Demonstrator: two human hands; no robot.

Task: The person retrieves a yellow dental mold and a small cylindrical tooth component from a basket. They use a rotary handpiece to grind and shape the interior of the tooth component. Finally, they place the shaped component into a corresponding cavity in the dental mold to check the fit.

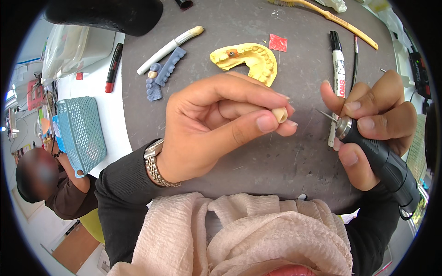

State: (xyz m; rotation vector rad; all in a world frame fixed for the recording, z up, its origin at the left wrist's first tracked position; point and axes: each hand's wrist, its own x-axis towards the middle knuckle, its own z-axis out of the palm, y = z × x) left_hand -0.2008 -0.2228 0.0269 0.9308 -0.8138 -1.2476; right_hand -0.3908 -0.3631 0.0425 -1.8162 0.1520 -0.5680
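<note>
Between the thumb and fingertips of my left hand (216, 119) is a small cream dental crown (280, 114), its hollow side partly showing. My right hand (375, 117) is wrapped round a black rotary handpiece (375, 149), whose thin metal bur (326, 115) points at the crown but stays apart from it. Beyond my left hand lies a yellow plaster dental model (262, 60) with a brown-orange patch at one tooth position. Left of the model are blue-grey tooth impression pieces (169, 66), one with a cream tooth in it.
A white stick with a tan tip (170, 49) lies by the impression pieces. Past my right hand are a white marker (338, 69), a thin dark brush (355, 64) and a wooden-handled brush (340, 20). A red square (278, 43), a blue basket (82, 135) and a co-worker (50, 179) are also around.
</note>
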